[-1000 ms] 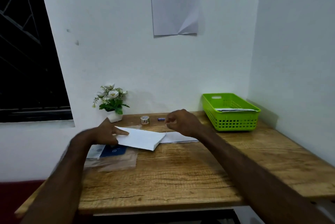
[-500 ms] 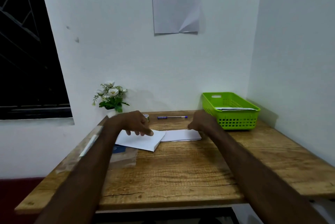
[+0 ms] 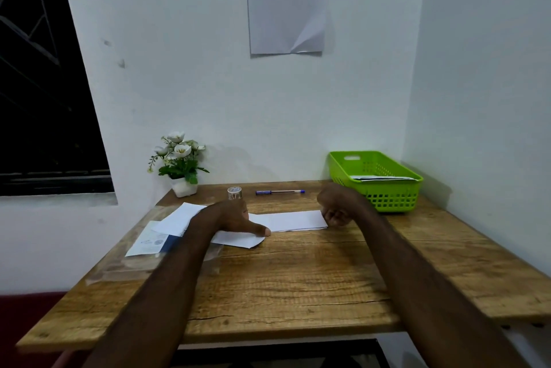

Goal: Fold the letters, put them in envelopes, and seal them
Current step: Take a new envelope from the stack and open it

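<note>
Your left hand (image 3: 235, 218) lies palm-down on the white sheet (image 3: 238, 238) at about 10 o'clock from the table's centre, thumb stretched toward 3 o'clock along the paper's near edge — fingers flat, pressing rather than clutching. That sheet's far-left corner juts out past your forearm toward 10 o'clock, and its near corner overhangs a clear plastic packet (image 3: 155, 260) holding a blue-and-white card (image 3: 152, 244).

Your right hand (image 3: 337, 209) sits at 1 o'clock with the fingers curled under. Its knuckles meet the right end of the folded white letter (image 3: 293, 220), but whether the fingers actually pinch the paper or merely rest clenched against it, you cannot tell from this angle. The letter lies flat on the wooden table (image 3: 298, 278), its left end just beside your left hand.

Behind the hands, at 12 o'clock, a small roll of tape (image 3: 234, 192) stands just left of a blue pen (image 3: 279, 192) lying crosswise. A potted white flower (image 3: 180, 164) stands at the 11 o'clock corner against the wall. At 2 o'clock a green basket (image 3: 387, 194) holds some papers — envelopes or letters, too flat to distinguish. A printed notice (image 3: 286, 9) hangs on the wall above, one bottom corner curling.
</note>
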